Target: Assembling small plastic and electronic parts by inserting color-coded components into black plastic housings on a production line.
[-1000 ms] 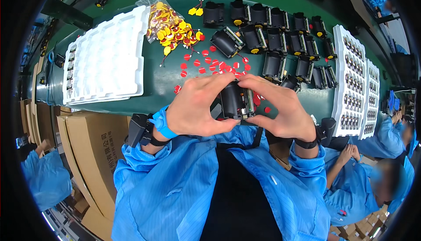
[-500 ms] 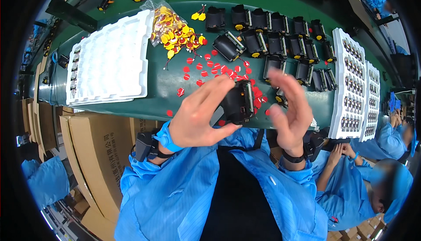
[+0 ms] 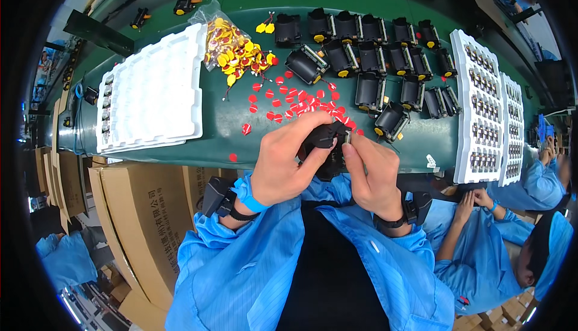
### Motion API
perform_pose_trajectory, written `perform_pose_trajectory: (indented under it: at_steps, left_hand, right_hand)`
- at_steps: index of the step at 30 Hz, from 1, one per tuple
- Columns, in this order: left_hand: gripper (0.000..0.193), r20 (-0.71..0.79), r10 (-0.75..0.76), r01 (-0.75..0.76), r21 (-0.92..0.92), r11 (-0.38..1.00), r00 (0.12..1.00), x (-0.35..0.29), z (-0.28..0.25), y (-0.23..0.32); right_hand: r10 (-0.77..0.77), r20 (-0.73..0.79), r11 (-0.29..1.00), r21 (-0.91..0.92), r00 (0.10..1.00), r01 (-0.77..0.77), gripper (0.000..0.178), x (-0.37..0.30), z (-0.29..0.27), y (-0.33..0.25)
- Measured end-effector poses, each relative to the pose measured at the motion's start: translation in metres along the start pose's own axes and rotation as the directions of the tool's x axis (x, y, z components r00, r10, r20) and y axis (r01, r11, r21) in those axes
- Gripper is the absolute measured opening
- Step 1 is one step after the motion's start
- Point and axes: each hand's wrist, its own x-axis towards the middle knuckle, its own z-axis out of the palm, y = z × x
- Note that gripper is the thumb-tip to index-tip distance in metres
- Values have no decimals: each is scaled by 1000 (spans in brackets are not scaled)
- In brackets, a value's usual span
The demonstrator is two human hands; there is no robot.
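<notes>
Near the table's front edge, my left hand [image 3: 280, 163] wraps round a black plastic housing [image 3: 323, 137], which stands tilted between thumb and fingers. My right hand [image 3: 378, 173] is closed at the housing's right edge, thumb and fingertips pressed against the strip there; the fingers hide part of it. Just beyond my hands lie several loose red discs [image 3: 306, 97]. Farther back to the right stand rows of similar black housings [image 3: 372, 59], many with a green circuit strip and a yellow disc. One such housing [image 3: 391, 120] lies tilted near my right hand.
A clear bag [image 3: 212, 19] spills yellow wired discs [image 3: 239, 59] at the back. White trays [image 3: 158, 93] stand at left, more trays [image 3: 462, 127] with small parts at right. Cardboard boxes [image 3: 129, 210] sit below left. A co-worker in blue [image 3: 481, 246] sits close at right.
My right hand, open and apart from the housing before, has come left and closed on its right edge. The held housing has been tilted. The whole view has shifted slightly.
</notes>
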Motion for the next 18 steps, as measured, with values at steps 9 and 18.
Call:
perform_pose_trajectory:
  at_steps: [9,18]
  left_hand:
    - [29,-6,-55,55,-26,998,998,-1,8,8]
    - [32,13,43,-42,-66,997,999,-8,13,5]
  right_hand:
    - [-58,26,977,-204,998,62,18,-4,-4,-9]
    - [-77,-44,979,-195,996,67,15,-6,-6,-10]
